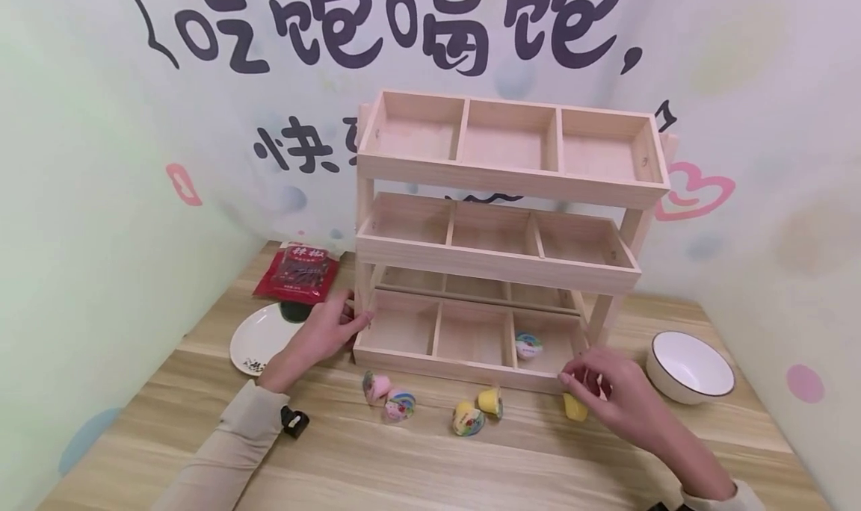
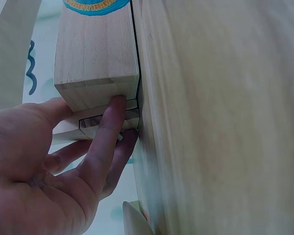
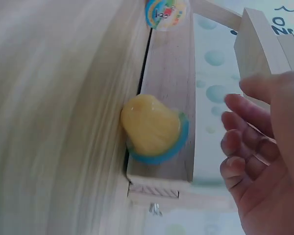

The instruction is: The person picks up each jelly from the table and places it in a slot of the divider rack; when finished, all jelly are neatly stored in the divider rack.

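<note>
A three-tier wooden rack (image 1: 471, 373) with divided trays stands on the table. My left hand (image 1: 326, 330) grips its lower left corner; in the left wrist view the fingertips (image 2: 118, 105) press the tray's end. My right hand (image 1: 615, 391) hovers by the lower right corner, loosely curled with nothing in it. Below it a yellow jelly cup (image 1: 575, 407) lies before the tray, shown closer as the yellow jelly cup (image 3: 149, 125) with a blue rim in the right wrist view. Another jelly cup (image 1: 528, 345) sits in the lowest tray's right compartment.
Two pink jelly cups (image 1: 400, 406) and two yellow jelly cups (image 1: 467, 418) lie in front of the rack. At left are a white plate (image 1: 258, 335) and a red packet (image 1: 296, 273). A white bowl (image 1: 689, 369) stands at right. A patterned wall cloth hangs behind.
</note>
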